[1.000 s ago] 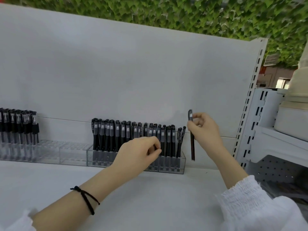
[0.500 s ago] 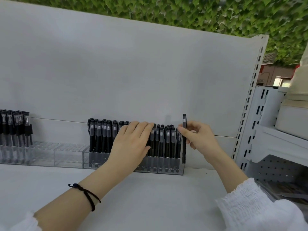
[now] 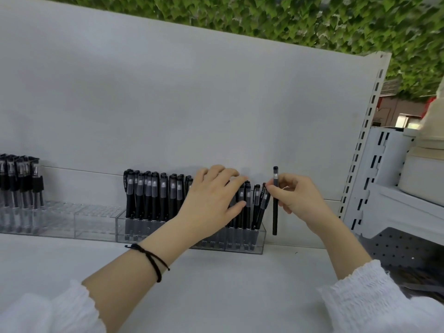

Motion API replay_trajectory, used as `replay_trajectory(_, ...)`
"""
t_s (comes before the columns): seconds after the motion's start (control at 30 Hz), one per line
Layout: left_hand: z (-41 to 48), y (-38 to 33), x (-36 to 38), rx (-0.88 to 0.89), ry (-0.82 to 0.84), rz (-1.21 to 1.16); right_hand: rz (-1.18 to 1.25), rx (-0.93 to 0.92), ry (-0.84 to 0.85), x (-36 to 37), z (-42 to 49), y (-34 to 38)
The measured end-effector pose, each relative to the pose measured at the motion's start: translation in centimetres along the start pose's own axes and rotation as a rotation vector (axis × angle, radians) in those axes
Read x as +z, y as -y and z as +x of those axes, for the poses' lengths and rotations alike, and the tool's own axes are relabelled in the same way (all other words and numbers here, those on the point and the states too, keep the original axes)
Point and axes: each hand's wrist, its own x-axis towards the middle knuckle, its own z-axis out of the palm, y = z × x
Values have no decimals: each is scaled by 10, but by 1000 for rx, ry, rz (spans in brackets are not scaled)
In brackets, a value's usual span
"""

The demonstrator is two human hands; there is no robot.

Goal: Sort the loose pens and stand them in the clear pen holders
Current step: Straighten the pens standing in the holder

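So here's how we read it: the person's left hand [image 3: 213, 200] lies flat, fingers straight and close together, across the caps of the black capped pens [image 3: 149, 195]. Those stand in the clear acrylic pen holder [image 3: 260, 239] along the back edge of the white shelf surface [image 3: 216, 289], towards its right end. We figure the flat hand is there to lean the row leftwards and steady it so a gap opens at the holder's right end. The right hand [image 3: 298, 200] pinches a slim black loose pen [image 3: 275, 219] between thumb and curled fingertips. It's upright, cap up, just beside the holder's right wall and not inside it yet. The grip sits high on the barrel, probably so the lower end can be steered into a slot. Stuff we can't make out: the left hand covers the middle of the row, so no idea which slots are free there. Whether the loose pen's lower end touches the shelf or hangs above it is anyone's guess, and the print on the clips is too small. Further left along the back edge there's a clear holder section with bare slots [image 3: 79, 219], then another batch of black pens [image 3: 21, 179] cut off by the frame's left edge, so we can't count them.
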Motion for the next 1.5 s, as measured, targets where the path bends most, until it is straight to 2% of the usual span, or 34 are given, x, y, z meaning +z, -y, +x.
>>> replay_trajectory(0.1, 11, -10, 6, -8, 47, -41, 18, -10, -1, 0, 0, -1)
replay_trajectory(0.27, 24, -11, 4, -21, 25, -108, 20, -23, 21, -2, 2, -3)
replay_trajectory(0.47, 36, -8, -2, -5, 175, -310, 18, -28, 7, 0, 3, -3)
replay_trajectory(0.63, 40, -8, 0, -41, 275, -383, 18, -21, 9, 1, 4, -4)
replay_trajectory(0.87, 49, -2, -10, 63, 382, -217, 24, -30, 4, 2, 4, -5)
replay_trajectory(0.97, 51, 3, -14, 77, 419, -260, 17, -33, -3, 2, 4, -5)
replay_trajectory(1.17, 41, 23, -18, 62, 358, -241, 10, -31, -8, 3, 4, -4)
replay_trajectory(1.5, 52, 13, -16, 56, 381, -136, 20, -36, -3, 1, 2, -3)
